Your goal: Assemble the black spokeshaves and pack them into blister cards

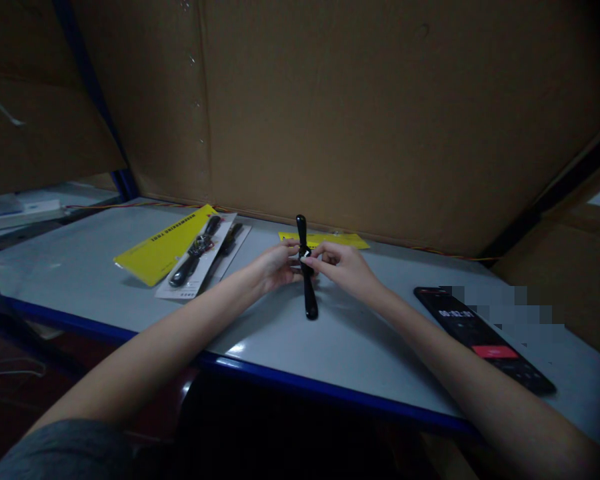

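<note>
A black two-handled spokeshave (309,300) is held up over the table, one handle pointing away from me and the other toward me. My left hand (279,265) grips its middle from the left, with the fingers partly hidden behind the tool. From the right, my right hand (345,265) pinches at the centre of the spokeshave, where a small shiny metal part shows. Which piece lies between those fingertips is too small to make out. Behind the hands lies a yellow card (350,240).
Packaged spokeshaves (196,257) lie at the left beside another yellow card (165,247). A phone (480,333) showing a running timer rests at the right. The grey table (280,347) has a blue front edge, and a cardboard wall (355,120) rises behind it.
</note>
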{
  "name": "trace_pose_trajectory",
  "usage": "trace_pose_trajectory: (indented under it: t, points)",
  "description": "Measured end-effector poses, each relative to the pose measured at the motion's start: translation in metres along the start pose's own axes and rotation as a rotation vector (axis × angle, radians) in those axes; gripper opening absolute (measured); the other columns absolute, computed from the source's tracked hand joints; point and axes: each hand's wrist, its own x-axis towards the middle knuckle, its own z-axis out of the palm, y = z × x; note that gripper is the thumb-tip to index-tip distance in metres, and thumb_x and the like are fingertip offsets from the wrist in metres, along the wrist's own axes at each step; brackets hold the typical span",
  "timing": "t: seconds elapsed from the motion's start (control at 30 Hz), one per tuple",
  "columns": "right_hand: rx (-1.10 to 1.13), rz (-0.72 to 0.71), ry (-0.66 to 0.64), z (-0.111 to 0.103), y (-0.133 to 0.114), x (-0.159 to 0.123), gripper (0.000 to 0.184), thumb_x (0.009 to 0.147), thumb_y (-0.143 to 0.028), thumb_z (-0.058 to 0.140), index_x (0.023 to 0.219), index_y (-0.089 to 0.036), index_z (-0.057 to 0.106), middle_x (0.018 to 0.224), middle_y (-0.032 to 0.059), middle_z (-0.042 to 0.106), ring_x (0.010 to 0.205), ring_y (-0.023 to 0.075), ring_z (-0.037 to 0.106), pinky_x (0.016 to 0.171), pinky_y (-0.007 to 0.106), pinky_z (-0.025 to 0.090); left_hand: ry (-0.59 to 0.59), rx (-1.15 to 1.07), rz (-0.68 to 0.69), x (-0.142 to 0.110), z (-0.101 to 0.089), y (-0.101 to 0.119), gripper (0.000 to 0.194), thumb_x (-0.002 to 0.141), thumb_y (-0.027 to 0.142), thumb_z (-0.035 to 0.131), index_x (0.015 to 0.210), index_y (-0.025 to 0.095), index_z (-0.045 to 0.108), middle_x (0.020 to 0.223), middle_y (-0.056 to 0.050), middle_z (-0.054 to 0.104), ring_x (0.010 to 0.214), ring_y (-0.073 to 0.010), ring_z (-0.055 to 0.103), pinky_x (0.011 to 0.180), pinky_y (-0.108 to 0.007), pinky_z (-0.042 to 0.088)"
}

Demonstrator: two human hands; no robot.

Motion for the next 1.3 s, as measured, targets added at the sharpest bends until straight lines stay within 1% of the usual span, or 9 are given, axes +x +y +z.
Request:
trace_pose_trajectory:
  t: [0.1, 0.27, 0.4, 0.47, 0.57, 0.73, 0.87, 1.03, 1.3]
  points:
    - [0.167, 0.089, 0.001, 0.002, -0.003, 0.002, 0.030, 0.077, -0.044, 0.052, 0.064, -0.017, 0.055, 0.047, -0.0041, 0.044, 0.043, 0.0081, 0.038, 0.044, 0.023, 0.026, -0.019, -0.006, 0.002, -0.003, 0.003, 0.000, 0.012, 0.086, 0.010, 0.036, 0.092, 0.018, 0.042, 0.077, -0.004, 0.055, 0.063, -0.0143, 0.059, 0.071, -0.040, 0.049]
    - [0.497, 0.335, -0.087, 0.004, -0.001, 0.004, 0.027, 0.077, -0.037, 0.049, 0.061, -0.016, 0.055, 0.039, -0.0055, 0.037, 0.037, 0.0073, 0.033, 0.041, 0.024, 0.026, -0.050, 0.001, 0.015, -0.006, 0.006, 0.001, 0.019, 0.084, 0.008, 0.040, 0.099, 0.019, 0.044, 0.075, -0.003, 0.056, 0.062, -0.0130, 0.057, 0.072, -0.040, 0.048]
    - [0.592, 0.419, -0.131, 0.003, 0.002, 0.004, 0.025, 0.076, -0.035, 0.047, 0.063, -0.016, 0.055, 0.038, -0.0062, 0.035, 0.035, 0.0071, 0.032, 0.040, 0.024, 0.026, -0.073, -0.017, 0.002, -0.006, 0.004, 0.002, 0.017, 0.083, 0.013, 0.043, 0.099, 0.018, 0.045, 0.072, -0.002, 0.056, 0.061, -0.0131, 0.057, 0.072, -0.039, 0.048]
    - [0.537, 0.370, -0.066, 0.001, 0.002, 0.004, 0.024, 0.076, -0.037, 0.049, 0.064, -0.016, 0.054, 0.041, -0.0056, 0.038, 0.037, 0.0073, 0.034, 0.040, 0.023, 0.027, -0.096, -0.025, -0.007, -0.005, 0.003, 0.002, 0.017, 0.082, 0.014, 0.046, 0.098, 0.016, 0.047, 0.075, -0.005, 0.057, 0.066, -0.0151, 0.059, 0.075, -0.041, 0.047]
    - [0.409, 0.230, 0.046, -0.004, 0.003, 0.006, 0.020, 0.074, -0.037, 0.053, 0.072, -0.017, 0.055, 0.047, -0.0053, 0.042, 0.042, 0.0081, 0.039, 0.042, 0.023, 0.029, -0.116, -0.018, -0.001, -0.004, 0.002, 0.004, 0.024, 0.078, 0.007, 0.046, 0.101, 0.013, 0.049, 0.080, -0.007, 0.059, 0.068, -0.0159, 0.060, 0.079, -0.043, 0.046]
    - [0.146, 0.010, -0.001, -0.009, 0.010, 0.006, 0.023, 0.075, -0.036, 0.057, 0.089, -0.018, 0.058, 0.056, -0.0037, 0.049, 0.050, 0.0098, 0.045, 0.047, 0.023, 0.031, -0.080, 0.027, 0.014, -0.006, 0.002, 0.005, 0.049, 0.071, -0.008, 0.042, 0.117, 0.010, 0.041, 0.075, -0.005, 0.059, 0.063, -0.0131, 0.060, 0.077, -0.037, 0.047]
    - [-0.003, -0.033, -0.013, -0.008, 0.012, 0.005, 0.022, 0.077, -0.035, 0.054, 0.090, -0.018, 0.060, 0.056, -0.0031, 0.050, 0.052, 0.0107, 0.046, 0.050, 0.023, 0.031, -0.047, 0.088, 0.038, -0.007, 0.003, 0.003, 0.061, 0.068, -0.012, 0.045, 0.124, 0.011, 0.035, 0.077, -0.006, 0.061, 0.065, -0.0135, 0.063, 0.071, -0.030, 0.049]
    - [-0.081, -0.127, -0.034, -0.012, 0.008, 0.004, 0.021, 0.077, -0.030, 0.055, 0.094, -0.020, 0.061, 0.057, -0.0023, 0.053, 0.054, 0.0117, 0.048, 0.052, 0.023, 0.031, -0.030, 0.106, 0.062, -0.007, 0.003, 0.000, 0.065, 0.065, -0.014, 0.048, 0.123, 0.012, 0.036, 0.078, -0.006, 0.061, 0.065, -0.0133, 0.063, 0.069, -0.028, 0.050]
    - [-0.215, -0.176, 0.002, -0.009, 0.004, 0.001, 0.017, 0.079, -0.034, 0.054, 0.083, -0.019, 0.062, 0.053, -0.0020, 0.054, 0.051, 0.0114, 0.047, 0.053, 0.024, 0.029, 0.023, 0.181, 0.113, -0.009, 0.008, -0.003, 0.059, 0.062, -0.015, 0.049, 0.114, 0.012, 0.043, 0.069, 0.000, 0.057, 0.059, -0.0108, 0.059, 0.064, -0.025, 0.048]
